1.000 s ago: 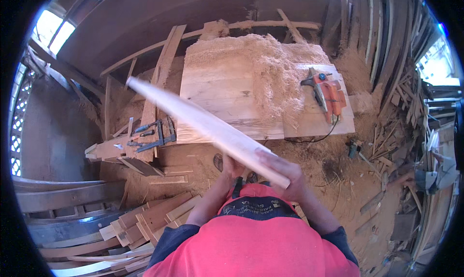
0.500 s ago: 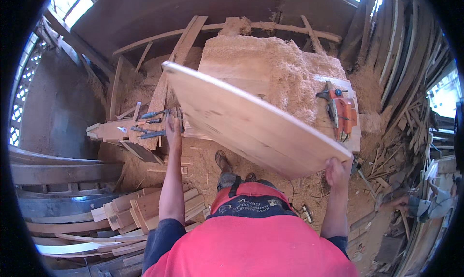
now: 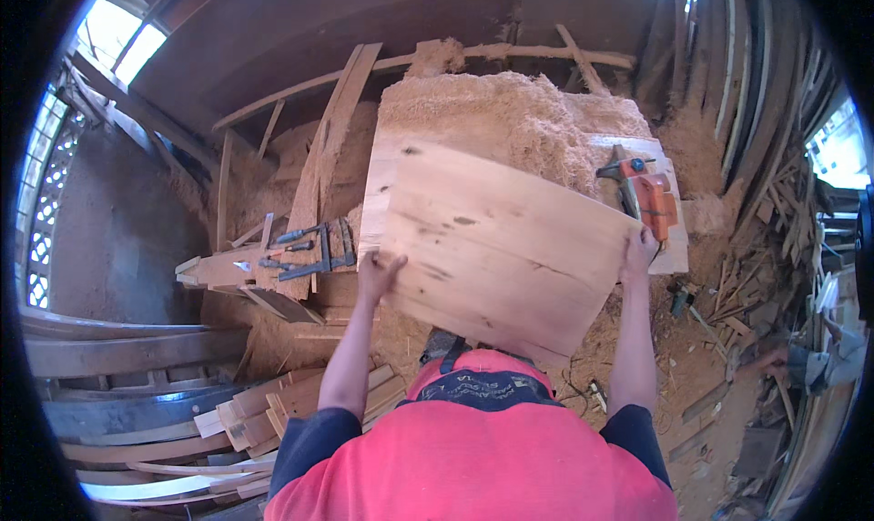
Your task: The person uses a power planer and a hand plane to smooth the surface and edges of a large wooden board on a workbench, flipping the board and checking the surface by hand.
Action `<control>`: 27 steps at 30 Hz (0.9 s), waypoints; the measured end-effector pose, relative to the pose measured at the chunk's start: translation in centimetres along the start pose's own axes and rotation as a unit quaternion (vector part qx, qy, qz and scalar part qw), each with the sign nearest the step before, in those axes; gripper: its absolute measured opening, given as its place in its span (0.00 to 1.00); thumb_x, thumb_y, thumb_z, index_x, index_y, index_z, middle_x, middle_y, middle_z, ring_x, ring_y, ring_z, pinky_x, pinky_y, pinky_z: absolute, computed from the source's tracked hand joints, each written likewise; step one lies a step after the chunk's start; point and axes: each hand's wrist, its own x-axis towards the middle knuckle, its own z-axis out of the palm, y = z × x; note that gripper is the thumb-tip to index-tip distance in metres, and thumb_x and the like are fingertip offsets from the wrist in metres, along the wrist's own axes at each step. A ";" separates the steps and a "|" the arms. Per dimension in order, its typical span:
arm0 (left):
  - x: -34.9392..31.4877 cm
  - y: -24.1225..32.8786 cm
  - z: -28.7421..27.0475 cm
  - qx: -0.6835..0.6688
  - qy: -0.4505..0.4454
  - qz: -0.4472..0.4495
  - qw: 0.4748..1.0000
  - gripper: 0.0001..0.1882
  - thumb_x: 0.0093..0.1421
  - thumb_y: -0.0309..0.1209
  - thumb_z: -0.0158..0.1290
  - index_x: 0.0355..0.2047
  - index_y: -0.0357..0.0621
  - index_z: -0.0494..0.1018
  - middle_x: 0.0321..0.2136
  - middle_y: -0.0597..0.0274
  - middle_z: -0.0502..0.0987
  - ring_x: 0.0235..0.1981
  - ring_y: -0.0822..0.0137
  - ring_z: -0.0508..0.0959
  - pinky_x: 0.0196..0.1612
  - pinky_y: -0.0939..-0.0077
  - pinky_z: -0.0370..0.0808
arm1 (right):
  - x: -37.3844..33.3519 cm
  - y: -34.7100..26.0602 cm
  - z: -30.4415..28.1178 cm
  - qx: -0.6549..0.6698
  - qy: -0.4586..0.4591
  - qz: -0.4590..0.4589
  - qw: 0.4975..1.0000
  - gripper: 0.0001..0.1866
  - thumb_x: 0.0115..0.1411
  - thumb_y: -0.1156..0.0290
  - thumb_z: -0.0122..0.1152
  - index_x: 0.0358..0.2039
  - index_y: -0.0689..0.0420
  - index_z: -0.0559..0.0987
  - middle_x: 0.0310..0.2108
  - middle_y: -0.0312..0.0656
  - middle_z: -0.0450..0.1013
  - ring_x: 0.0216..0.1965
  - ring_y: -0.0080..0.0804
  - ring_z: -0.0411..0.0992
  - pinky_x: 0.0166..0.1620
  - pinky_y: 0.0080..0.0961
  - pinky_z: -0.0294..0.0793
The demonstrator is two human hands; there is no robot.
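A wide wooden panel [image 3: 505, 248] with dark knots and a crack lies between my hands, its broad face turned up and its corners askew to the workbench. My left hand [image 3: 378, 277] grips its left edge, thumb on top and the other fingers hidden below. At the right edge, my right hand [image 3: 639, 252] is closed around the wood near the corner. The panel covers part of the workbench [image 3: 376, 189], which is heaped with wood shavings [image 3: 537, 121]. An orange electric planer [image 3: 652, 204] rests on the bench just beyond my right hand.
Several bar clamps [image 3: 314, 252] lie on a narrow board left of my left hand. Stacked planks [image 3: 273, 403] fill the lower left. Long boards [image 3: 728, 84] lean at the right, with wood scraps below. Another person's arm [image 3: 774, 362] shows at far right.
The panel has swung from a steep tilt to nearly flat, showing its broad upper face. My left hand has moved right and nearer, now gripping its left edge. My right hand has gone slightly farther away.
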 end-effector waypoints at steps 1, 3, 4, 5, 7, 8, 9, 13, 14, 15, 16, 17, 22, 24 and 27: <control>-2.2 -1.6 -0.3 -0.001 0.009 -0.021 1.000 0.33 0.49 0.47 0.72 0.44 0.31 0.76 0.38 0.53 0.82 0.35 0.65 0.80 0.40 0.70 0.77 | -0.2 0.7 1.5 -0.081 0.002 -0.006 0.997 0.10 0.60 0.75 0.56 0.42 0.61 0.76 0.34 0.33 0.73 0.33 0.18 0.70 0.36 0.18 0.71; -6.1 -11.1 -4.1 0.010 0.140 -0.046 0.989 0.30 0.53 0.48 0.70 0.43 0.31 0.76 0.36 0.55 0.82 0.34 0.65 0.80 0.41 0.69 0.77 | -1.1 2.9 6.9 -0.137 -0.062 0.014 0.989 0.17 0.61 0.72 0.56 0.51 0.64 0.77 0.39 0.37 0.76 0.35 0.20 0.72 0.37 0.19 0.72; -8.5 -12.6 -4.0 0.027 0.188 -0.072 0.979 0.29 0.54 0.48 0.68 0.42 0.32 0.77 0.32 0.57 0.81 0.31 0.67 0.78 0.39 0.71 0.76 | -2.1 3.2 8.7 -0.162 -0.101 0.034 0.981 0.19 0.60 0.72 0.59 0.51 0.65 0.77 0.37 0.38 0.77 0.34 0.20 0.72 0.36 0.21 0.72; -10.9 -13.3 -4.1 0.044 0.235 -0.100 0.966 0.28 0.56 0.48 0.66 0.41 0.32 0.78 0.29 0.60 0.80 0.29 0.69 0.76 0.38 0.72 0.75 | -3.3 2.8 10.7 -0.186 -0.141 0.054 0.971 0.20 0.59 0.71 0.62 0.51 0.66 0.77 0.36 0.38 0.77 0.33 0.21 0.72 0.36 0.22 0.72; -12.4 -11.7 -3.0 -0.014 0.201 -0.153 0.967 0.28 0.58 0.49 0.65 0.39 0.31 0.78 0.26 0.63 0.78 0.27 0.72 0.73 0.36 0.73 0.73 | -1.1 8.1 11.0 -0.164 -0.135 -0.068 0.975 0.21 0.58 0.71 0.63 0.51 0.66 0.78 0.37 0.39 0.79 0.34 0.23 0.74 0.36 0.26 0.74; -14.5 -12.1 -3.9 -0.054 0.198 -0.225 0.953 0.28 0.59 0.50 0.64 0.37 0.31 0.79 0.24 0.65 0.76 0.26 0.74 0.70 0.35 0.75 0.71 | -2.4 8.6 13.0 -0.163 -0.148 -0.059 0.974 0.21 0.58 0.71 0.63 0.51 0.66 0.78 0.37 0.39 0.79 0.34 0.23 0.74 0.36 0.26 0.74; -16.4 -13.1 -4.8 -0.049 0.214 -0.235 0.947 0.28 0.59 0.50 0.64 0.37 0.31 0.79 0.24 0.65 0.76 0.26 0.74 0.70 0.35 0.75 0.71 | -4.5 8.0 15.8 -0.163 -0.199 -0.059 0.965 0.20 0.58 0.71 0.63 0.50 0.64 0.78 0.37 0.42 0.80 0.35 0.26 0.76 0.38 0.27 0.75; -20.0 -15.2 -5.6 -0.021 0.257 -0.261 0.930 0.27 0.60 0.52 0.62 0.34 0.33 0.80 0.22 0.69 0.72 0.26 0.76 0.66 0.32 0.75 0.68 | -6.5 6.8 16.7 -0.353 -0.305 -0.045 0.883 0.20 0.57 0.71 0.63 0.50 0.64 0.78 0.38 0.43 0.79 0.38 0.29 0.76 0.43 0.27 0.76; -19.8 -15.1 -5.5 -0.008 0.247 -0.268 0.931 0.27 0.60 0.52 0.62 0.34 0.34 0.80 0.22 0.69 0.72 0.25 0.76 0.66 0.32 0.75 0.68 | -6.9 7.1 15.7 -0.357 -0.310 -0.041 0.880 0.20 0.57 0.71 0.63 0.50 0.64 0.78 0.38 0.43 0.79 0.38 0.29 0.76 0.43 0.27 0.76; -19.6 -14.5 -5.1 0.026 0.251 -0.272 0.929 0.27 0.60 0.52 0.62 0.33 0.35 0.80 0.21 0.69 0.71 0.25 0.75 0.65 0.31 0.74 0.67 | -7.8 7.5 13.7 -0.357 -0.279 -0.069 0.889 0.18 0.57 0.69 0.64 0.47 0.61 0.78 0.36 0.48 0.78 0.36 0.35 0.76 0.41 0.31 0.75; -20.0 -14.6 -5.0 0.025 0.251 -0.279 0.927 0.27 0.60 0.52 0.62 0.33 0.35 0.80 0.21 0.69 0.71 0.25 0.75 0.65 0.31 0.74 0.67 | -8.9 7.6 11.7 -0.354 -0.250 -0.097 0.896 0.16 0.58 0.67 0.65 0.44 0.59 0.78 0.35 0.53 0.77 0.35 0.41 0.76 0.39 0.35 0.75; -20.3 -15.1 -5.3 0.023 0.251 -0.284 0.925 0.27 0.60 0.53 0.62 0.33 0.34 0.80 0.21 0.69 0.70 0.25 0.75 0.65 0.31 0.74 0.67 | -10.4 7.0 10.0 -0.398 -0.230 -0.115 0.881 0.15 0.58 0.66 0.66 0.42 0.61 0.78 0.34 0.48 0.77 0.36 0.35 0.76 0.40 0.32 0.74; -18.3 -14.4 -5.4 0.037 0.238 -0.253 0.937 0.26 0.61 0.51 0.61 0.32 0.34 0.80 0.20 0.68 0.73 0.23 0.75 0.66 0.30 0.74 0.67 | -18.0 12.0 -3.3 -0.466 -0.351 0.121 0.803 0.17 0.64 0.60 0.64 0.43 0.62 0.77 0.34 0.48 0.76 0.38 0.37 0.74 0.44 0.36 0.74; -18.0 -15.3 -6.6 0.048 0.222 -0.246 0.942 0.24 0.61 0.50 0.61 0.32 0.35 0.80 0.21 0.67 0.75 0.24 0.75 0.68 0.30 0.76 0.68 | -24.3 12.4 -2.7 -0.234 -0.277 0.200 0.910 0.18 0.65 0.59 0.62 0.42 0.64 0.77 0.36 0.50 0.77 0.41 0.36 0.75 0.45 0.37 0.74; -16.6 -14.4 -8.1 0.054 0.222 -0.256 0.939 0.22 0.62 0.48 0.62 0.34 0.36 0.81 0.24 0.67 0.77 0.26 0.76 0.70 0.32 0.77 0.68 | -27.0 11.2 -3.5 -0.301 -0.307 0.236 0.871 0.20 0.67 0.57 0.59 0.43 0.66 0.76 0.40 0.54 0.77 0.45 0.38 0.75 0.49 0.37 0.74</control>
